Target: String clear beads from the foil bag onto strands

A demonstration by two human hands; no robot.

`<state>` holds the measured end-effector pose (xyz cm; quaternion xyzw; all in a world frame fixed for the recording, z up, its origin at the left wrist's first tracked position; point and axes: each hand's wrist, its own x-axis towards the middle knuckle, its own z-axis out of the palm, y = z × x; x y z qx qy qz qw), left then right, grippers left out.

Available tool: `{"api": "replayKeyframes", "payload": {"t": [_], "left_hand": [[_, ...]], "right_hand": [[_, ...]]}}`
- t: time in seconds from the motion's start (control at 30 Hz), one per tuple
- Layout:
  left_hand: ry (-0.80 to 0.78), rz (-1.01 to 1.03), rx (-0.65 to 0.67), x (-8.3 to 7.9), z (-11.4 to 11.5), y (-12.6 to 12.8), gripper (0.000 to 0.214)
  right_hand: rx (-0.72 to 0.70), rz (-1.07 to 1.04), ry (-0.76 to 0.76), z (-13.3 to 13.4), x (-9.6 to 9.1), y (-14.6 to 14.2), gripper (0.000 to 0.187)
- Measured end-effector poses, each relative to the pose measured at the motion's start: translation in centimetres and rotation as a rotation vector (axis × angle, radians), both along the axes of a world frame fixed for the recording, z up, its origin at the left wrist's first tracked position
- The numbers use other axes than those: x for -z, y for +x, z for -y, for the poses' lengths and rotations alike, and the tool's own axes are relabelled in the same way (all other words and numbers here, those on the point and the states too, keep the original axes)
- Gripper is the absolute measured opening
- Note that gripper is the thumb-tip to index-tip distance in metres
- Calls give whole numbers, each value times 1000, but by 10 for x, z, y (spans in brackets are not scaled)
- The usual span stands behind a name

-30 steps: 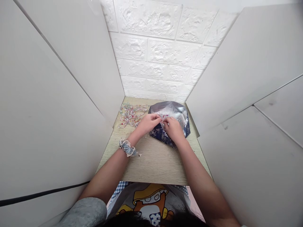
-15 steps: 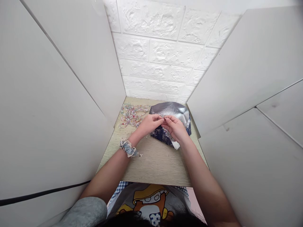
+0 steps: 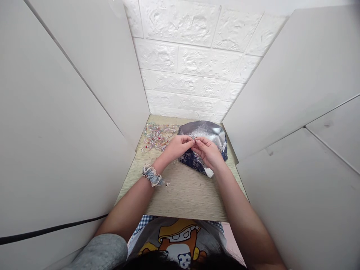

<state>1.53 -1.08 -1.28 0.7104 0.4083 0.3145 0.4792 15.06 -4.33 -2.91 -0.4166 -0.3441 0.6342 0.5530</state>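
Two hands: the left hand [image 3: 177,146] and right hand [image 3: 209,152] meet fingertip to fingertip at the centre of the frame, just above the foil bag [image 3: 208,131].
Grip: both hands are closed to a fine pinch, thumb against forefinger, on a beaded piece [image 3: 194,141]. The other fingers are curled in.
Changed over the last second: a second ago both hands lay lower, pressed onto the bag. They then rose and drew together. Over the last half second there has been almost no movement.
Also changed: with the right hand lifted off, a white corner [image 3: 209,172] of the bag now shows at its lower edge.
Meaning for the work: as I judge it, the piece is out of the bag and the work has narrowed to close fingertip handling, held steady.
Where the piece is: between the two pinches, clear of the worktop [image 3: 182,195], over the bag's silver part.
Long axis: the short stretch between the pinches seems to run across the frame, left to right. It is too small to tell which end is which.
Bag: silver side toward the top of the frame, blue printed part toward the bottom.
Nearby: a bead pile [image 3: 156,135] lies to the upper left of the hands, apart from them. A scrunchie [image 3: 152,176] sits on the left wrist.
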Motion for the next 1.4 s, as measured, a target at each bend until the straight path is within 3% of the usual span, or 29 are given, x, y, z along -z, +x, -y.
{"api": "replayKeyframes", "payload": {"t": [0.3, 0.9, 1.17, 1.4], "left_hand": [[-2, 5, -6, 0, 0, 0, 31], [-7, -19, -38, -2, 1, 0, 30], [-240, 42, 65, 2, -3, -3, 32], [-307, 59, 77, 2, -4, -4, 33]], "right_hand": [[6, -74, -10, 1, -1, 0, 14], [11, 4, 2, 0, 2, -1, 14], [4, 266, 103, 1, -1, 2, 14], [75, 457, 228, 2, -2, 5, 14]]}}
